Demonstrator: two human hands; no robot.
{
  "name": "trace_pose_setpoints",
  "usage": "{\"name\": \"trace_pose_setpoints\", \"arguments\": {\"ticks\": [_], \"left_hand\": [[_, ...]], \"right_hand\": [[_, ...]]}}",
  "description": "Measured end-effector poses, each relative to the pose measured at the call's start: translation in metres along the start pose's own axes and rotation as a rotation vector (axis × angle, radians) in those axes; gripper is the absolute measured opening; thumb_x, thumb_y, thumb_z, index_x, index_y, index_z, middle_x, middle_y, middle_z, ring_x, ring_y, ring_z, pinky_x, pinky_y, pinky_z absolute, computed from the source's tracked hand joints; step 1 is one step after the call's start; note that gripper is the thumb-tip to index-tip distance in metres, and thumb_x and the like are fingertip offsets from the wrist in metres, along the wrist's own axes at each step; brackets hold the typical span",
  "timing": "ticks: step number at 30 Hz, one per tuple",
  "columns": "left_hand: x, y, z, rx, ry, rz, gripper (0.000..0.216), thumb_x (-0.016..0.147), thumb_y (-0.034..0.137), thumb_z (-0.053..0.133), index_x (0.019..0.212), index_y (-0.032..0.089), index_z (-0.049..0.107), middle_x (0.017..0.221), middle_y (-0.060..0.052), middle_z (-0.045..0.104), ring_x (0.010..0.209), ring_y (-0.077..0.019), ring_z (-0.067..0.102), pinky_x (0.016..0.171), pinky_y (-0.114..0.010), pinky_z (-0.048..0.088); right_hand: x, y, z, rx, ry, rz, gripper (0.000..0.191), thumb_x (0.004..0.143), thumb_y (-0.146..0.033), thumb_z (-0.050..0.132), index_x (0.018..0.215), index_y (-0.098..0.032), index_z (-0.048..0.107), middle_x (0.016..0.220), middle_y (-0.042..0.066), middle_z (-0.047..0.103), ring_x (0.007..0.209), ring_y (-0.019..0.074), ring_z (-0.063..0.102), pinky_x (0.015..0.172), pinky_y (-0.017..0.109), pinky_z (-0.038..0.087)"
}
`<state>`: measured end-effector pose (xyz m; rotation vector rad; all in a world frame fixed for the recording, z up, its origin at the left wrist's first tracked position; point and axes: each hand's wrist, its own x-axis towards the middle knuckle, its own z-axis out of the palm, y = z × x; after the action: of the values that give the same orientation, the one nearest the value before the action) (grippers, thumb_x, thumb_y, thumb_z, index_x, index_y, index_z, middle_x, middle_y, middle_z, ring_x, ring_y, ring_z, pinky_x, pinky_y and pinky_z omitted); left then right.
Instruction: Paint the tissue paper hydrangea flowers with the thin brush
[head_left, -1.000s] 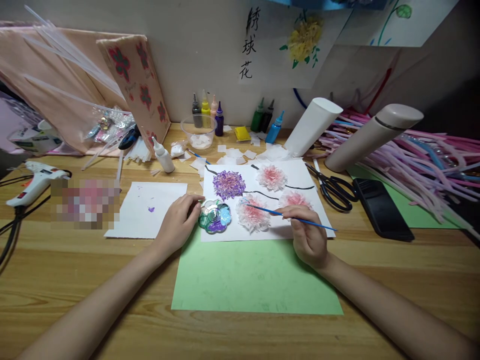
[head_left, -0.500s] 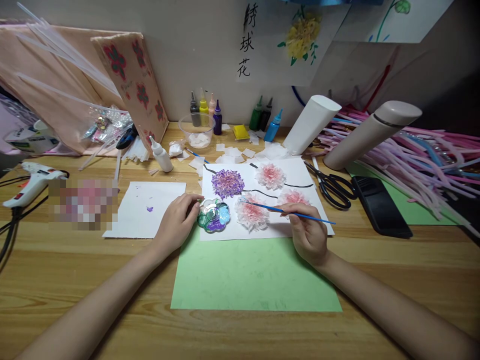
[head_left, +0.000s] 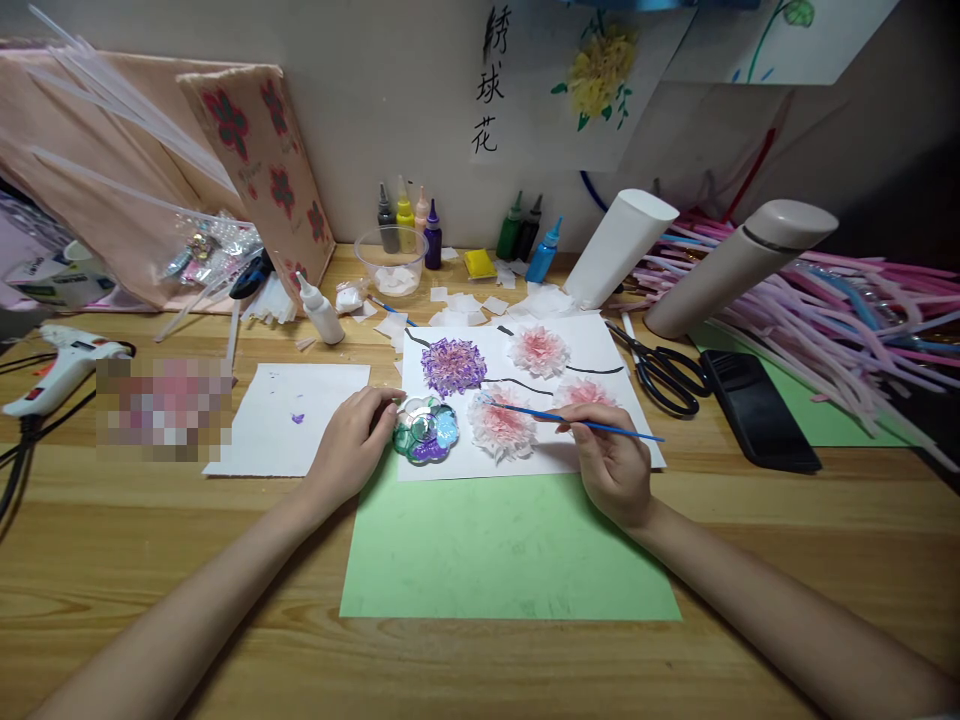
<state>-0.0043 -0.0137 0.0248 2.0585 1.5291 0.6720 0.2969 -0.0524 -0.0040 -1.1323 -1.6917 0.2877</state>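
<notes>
Right grip [head_left: 611, 468] pinches brush [head_left: 592, 427] — tip leftward (on pink flower [head_left: 499, 430]); left grip [head_left: 349, 445] holds palette [head_left: 427, 432].

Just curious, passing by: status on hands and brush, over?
Right hand grips blue brush, tip at pink paper flower. Left hand touches paint palette. Scissors lie apart.
</notes>
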Motion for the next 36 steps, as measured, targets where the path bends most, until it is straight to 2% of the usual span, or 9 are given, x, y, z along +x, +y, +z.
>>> {"name": "trace_pose_setpoints", "arguments": {"ticks": [9,15,23,36], "left_hand": [[0.0002,-0.0005,0.0005,-0.001,0.007,0.001,0.028,0.096,0.034,0.035,0.107,0.022,0.058,0.107,-0.004,0.062,0.101,-0.0221,0.055,0.087,-0.035,0.043],[0.0004,0.0005,-0.0006,0.008,0.004,0.004,0.027,0.095,0.033,0.036,0.106,0.022,0.057,0.104,-0.004,0.062,0.099,-0.0221,0.056,0.086,-0.035,0.042],[0.0005,-0.0004,0.0,0.001,-0.001,0.005,0.026,0.096,0.033,0.036,0.106,0.022,0.057,0.105,-0.004,0.062,0.1,-0.0215,0.055,0.087,-0.035,0.042],[0.0004,-0.0009,0.0004,0.0,0.004,0.005,0.029,0.095,0.035,0.035,0.107,0.021,0.058,0.106,-0.004,0.062,0.099,-0.0219,0.056,0.086,-0.036,0.043]], "right_hand": [[-0.0004,0.0002,-0.0005,0.021,0.009,0.014,0.015,0.09,-0.02,0.049,0.103,-0.023,0.057,0.093,0.006,0.065,0.088,0.0196,0.065,0.074,0.037,0.054],[-0.0007,0.0005,0.0011,0.102,0.067,-0.029,0.016,0.09,-0.019,0.048,0.103,-0.024,0.056,0.09,0.005,0.064,0.084,0.0201,0.064,0.074,0.04,0.053],[-0.0006,0.0,0.0001,0.06,0.013,0.016,0.016,0.089,-0.019,0.049,0.103,-0.023,0.057,0.093,0.005,0.065,0.089,0.0198,0.064,0.075,0.037,0.052],[0.0011,-0.0001,0.001,0.161,-0.012,-0.052,0.021,0.088,-0.015,0.05,0.105,-0.025,0.056,0.093,0.005,0.066,0.09,0.0204,0.064,0.077,0.039,0.052]]}}
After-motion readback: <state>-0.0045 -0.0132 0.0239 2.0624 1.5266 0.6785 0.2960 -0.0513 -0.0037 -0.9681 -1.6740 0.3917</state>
